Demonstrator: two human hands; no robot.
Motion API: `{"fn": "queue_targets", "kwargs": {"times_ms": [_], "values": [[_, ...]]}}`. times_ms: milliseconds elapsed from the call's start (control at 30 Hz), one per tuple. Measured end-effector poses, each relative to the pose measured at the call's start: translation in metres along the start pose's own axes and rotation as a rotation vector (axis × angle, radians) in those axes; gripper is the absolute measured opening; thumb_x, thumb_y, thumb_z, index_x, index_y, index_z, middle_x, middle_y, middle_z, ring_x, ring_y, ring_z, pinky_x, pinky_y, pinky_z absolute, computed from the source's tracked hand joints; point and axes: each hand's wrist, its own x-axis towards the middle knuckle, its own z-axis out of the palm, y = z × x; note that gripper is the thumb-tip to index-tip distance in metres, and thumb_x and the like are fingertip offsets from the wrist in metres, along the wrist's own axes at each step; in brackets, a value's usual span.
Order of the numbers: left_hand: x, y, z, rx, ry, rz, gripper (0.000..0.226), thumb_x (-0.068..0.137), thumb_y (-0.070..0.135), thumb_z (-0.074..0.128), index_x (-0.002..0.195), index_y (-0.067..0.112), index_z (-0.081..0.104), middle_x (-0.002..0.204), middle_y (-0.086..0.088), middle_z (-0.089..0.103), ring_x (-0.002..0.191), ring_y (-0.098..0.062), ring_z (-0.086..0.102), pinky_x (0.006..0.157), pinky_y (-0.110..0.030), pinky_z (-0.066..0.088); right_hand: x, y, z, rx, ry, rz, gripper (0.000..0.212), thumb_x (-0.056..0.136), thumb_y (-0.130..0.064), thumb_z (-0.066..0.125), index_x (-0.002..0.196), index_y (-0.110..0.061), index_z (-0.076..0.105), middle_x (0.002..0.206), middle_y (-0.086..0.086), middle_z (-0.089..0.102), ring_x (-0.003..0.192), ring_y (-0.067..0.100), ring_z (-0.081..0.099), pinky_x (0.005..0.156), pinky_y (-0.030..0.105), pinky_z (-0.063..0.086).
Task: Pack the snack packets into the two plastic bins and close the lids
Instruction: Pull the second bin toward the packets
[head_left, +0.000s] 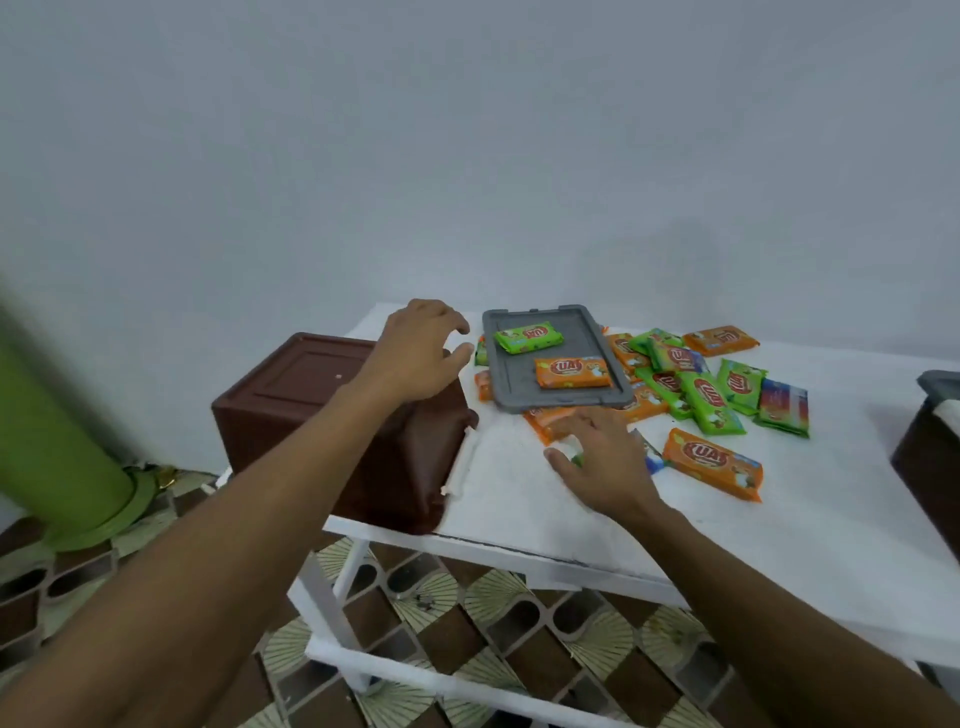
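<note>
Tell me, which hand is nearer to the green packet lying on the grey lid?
Left. The left hand hovers over the brown bin, just left of the grey lid holding the green packet. The right hand is lower, beyond the lid's near edge.

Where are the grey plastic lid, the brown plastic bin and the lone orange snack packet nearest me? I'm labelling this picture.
grey plastic lid (511, 364): head view, bare middle of its surface.
brown plastic bin (291, 384): head view, its upturned base.
lone orange snack packet (714, 470): head view, centre of wrapper.
</note>
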Motion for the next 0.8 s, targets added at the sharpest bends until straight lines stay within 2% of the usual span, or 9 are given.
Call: {"fn": "queue_targets", "kwargs": {"times_ms": [133, 200, 267, 333, 400, 467, 533, 633, 800], "values": [[-0.020, -0.077, -0.028, 0.160, -0.129, -0.231, 0.042, 0.093, 0.042, 0.049, 0.131, 0.022, 0.053, 0.141, -0.005, 0.047, 0.133, -0.029, 0.036, 0.109, -0.048, 0.026, 0.018, -0.081, 0.007, 0.319, 0.022, 0.024, 0.052, 0.092, -0.060, 0.046, 0.127, -0.025, 0.059, 0.117, -0.002, 0.065, 0.105, 0.016, 0.060, 0.088, 0.034, 0.049], [-0.031, -0.112, -0.039, 0.274, -0.233, -0.403, 0.066, 0.087, 0.056, 0.052, 0.142, 0.022, 0.039, 0.148, -0.009, 0.037, 0.136, -0.036, 0.030, 0.109, -0.053, 0.022, 0.022, -0.116, 0.012, 0.355, 0.003, 0.106, 0.063, 0.088, -0.070, 0.037, 0.126, -0.026, 0.060, 0.113, -0.003, 0.068, 0.106, 0.018, 0.062, 0.089, 0.036, 0.049], [-0.040, -0.138, -0.048, 0.233, -0.305, -0.624, 0.091, 0.076, 0.074, 0.054, 0.145, 0.019, 0.029, 0.149, -0.014, 0.034, 0.135, -0.040, 0.032, 0.107, -0.055, 0.027, 0.025, -0.142, 0.019, 0.343, -0.026, 0.188, 0.072, 0.083, -0.080, 0.025, 0.114, -0.028, 0.064, 0.110, -0.001, 0.068, 0.107, 0.023, 0.062, 0.093, 0.042, 0.048], [-0.046, -0.155, -0.053, 0.019, -0.357, -0.719, 0.101, 0.071, 0.079, 0.056, 0.144, 0.014, 0.030, 0.147, -0.015, 0.040, 0.131, -0.038, 0.041, 0.104, -0.050, 0.036, 0.026, -0.165, 0.022, 0.409, -0.043, 0.249, 0.076, 0.080, -0.083, 0.018, 0.094, -0.025, 0.065, 0.100, 0.001, 0.069, 0.098, 0.025, 0.063, 0.091, 0.046, 0.049], [-0.049, -0.164, -0.055, -0.210, -0.357, -0.675, 0.094, 0.076, 0.072, 0.059, 0.144, 0.012, 0.034, 0.146, -0.013, 0.044, 0.130, -0.034, 0.045, 0.104, -0.044, 0.039, 0.023, -0.184, 0.017, 0.572, -0.030, 0.269, 0.073, 0.087, -0.077, 0.024, 0.094, -0.020, 0.068, 0.098, 0.000, 0.070, 0.095, 0.019, 0.064, 0.091, 0.043, 0.049], [-0.051, -0.169, -0.066, -0.436, -0.251, -0.657, 0.086, 0.080, 0.070, 0.055, 0.143, 0.014, 0.037, 0.145, -0.010, 0.046, 0.128, -0.031, 0.048, 0.102, -0.042, 0.038, 0.018, -0.197, 0.008, 0.754, 0.061, 0.271, 0.059, 0.094, -0.067, 0.031, 0.106, -0.021, 0.066, 0.104, -0.003, 0.069, 0.099, 0.013, 0.063, 0.089, 0.038, 0.049], [-0.050, -0.179, -0.082, -0.761, -0.071, -0.700, 0.080, 0.082, 0.075, 0.047, 0.138, 0.017, 0.043, 0.138, -0.008, 0.053, 0.118, -0.027, 0.055, 0.101, -0.042, 0.042, 0.013, -0.205, -0.002, 0.908, 0.229, 0.262, 0.045, 0.097, -0.059, 0.036, 0.111, -0.022, 0.057, 0.107, -0.005, 0.067, 0.095, 0.005, 0.062, 0.077, 0.028, 0.048], [-0.051, -0.197, -0.100, -1.252, 0.158, -0.757, 0.067, 0.091, 0.071, 0.032, 0.129, 0.019, 0.050, 0.106, -0.004, 0.067, 0.098, -0.020, 0.062, 0.106, -0.047, 0.036, 0.011, -0.211, -0.018, 1.125, 0.422, 0.259, 0.034, 0.098, -0.055, 0.037, 0.110, -0.025, 0.047, 0.110, -0.001, 0.067, 0.094, 0.004, 0.063, 0.073, 0.025, 0.044], [-0.064, -0.207, -0.095, -1.221, 0.074, -0.810, 0.086, 0.085, 0.081, 0.012, 0.130, 0.018, 0.049, 0.073, -0.004, 0.074, 0.104, -0.017, 0.062, 0.113, -0.056, 0.015, 0.012, -0.200, -0.026, 1.239, 0.487, 0.393, 0.022, 0.094, -0.066, 0.032, 0.098, -0.046, 0.041, 0.107, 0.006, 0.073, 0.100, 0.018, 0.069, 0.098, 0.045, 0.043]]}}
